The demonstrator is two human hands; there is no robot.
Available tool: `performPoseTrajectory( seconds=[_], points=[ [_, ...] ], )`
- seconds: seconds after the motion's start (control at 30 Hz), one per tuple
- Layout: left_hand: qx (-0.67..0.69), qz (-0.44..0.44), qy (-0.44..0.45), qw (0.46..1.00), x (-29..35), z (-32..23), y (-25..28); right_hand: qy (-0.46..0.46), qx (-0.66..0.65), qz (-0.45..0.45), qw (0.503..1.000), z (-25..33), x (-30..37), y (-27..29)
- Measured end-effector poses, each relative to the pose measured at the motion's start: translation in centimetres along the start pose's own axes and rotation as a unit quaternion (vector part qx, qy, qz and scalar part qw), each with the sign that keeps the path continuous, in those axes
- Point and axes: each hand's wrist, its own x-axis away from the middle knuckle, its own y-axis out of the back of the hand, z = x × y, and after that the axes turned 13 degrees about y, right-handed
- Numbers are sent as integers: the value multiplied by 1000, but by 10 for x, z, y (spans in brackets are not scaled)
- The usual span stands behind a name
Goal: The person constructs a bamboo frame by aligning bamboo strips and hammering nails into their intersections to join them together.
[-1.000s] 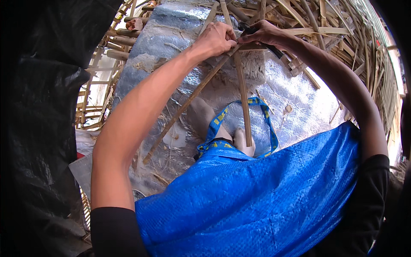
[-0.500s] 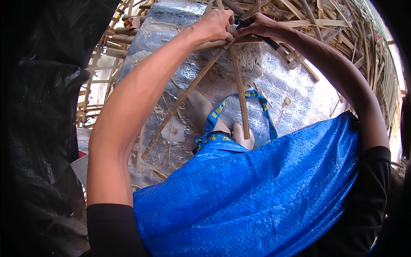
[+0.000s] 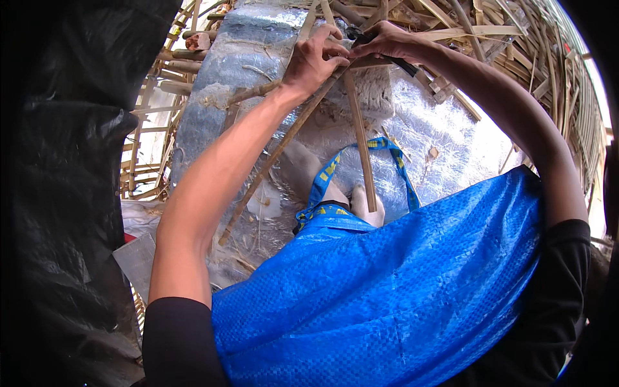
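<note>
Near the top centre, my left hand [image 3: 314,63] is curled, thumb and fingertip pinched close beside the meeting ends of several wooden strips. Whatever sits in that pinch is too small to make out. One long thin strip [image 3: 284,151] slants down to the left; another strip [image 3: 361,138] runs down past my foot. Opposite, my right hand [image 3: 389,42] is closed around a dark tool [image 3: 353,32], whose black end pokes out by the fingers; its kind is partly hidden. Below that hand, a black bar [image 3: 405,65] leads toward a metal-and-wood piece [image 3: 442,89].
A blue woven sheet [image 3: 380,284] covers my lap, with a blue and yellow strap [image 3: 403,171] beyond it. Silvery foil sheeting [image 3: 445,142] lies on the ground, bearing a pale block [image 3: 374,93]. Split bamboo [image 3: 509,58] is piled far right; black plastic [image 3: 71,193] hangs left.
My left hand has shifted slightly left and down, its fingers lifting off the strips' joint into a looser curl. The left elbow has swung right. My right hand has barely moved.
</note>
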Motion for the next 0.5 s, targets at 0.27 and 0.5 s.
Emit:
performPoseTrajectory(
  seconds=[0.27, 0.5],
  points=[
    [78, -27, 39, 996, 3, 4, -3, 3, 32, -3, 999, 0, -2, 0],
    [50, -4, 21, 999, 5, 4, 3, 0, 22, 3, 1000, 5, -5, -2]
  ],
)
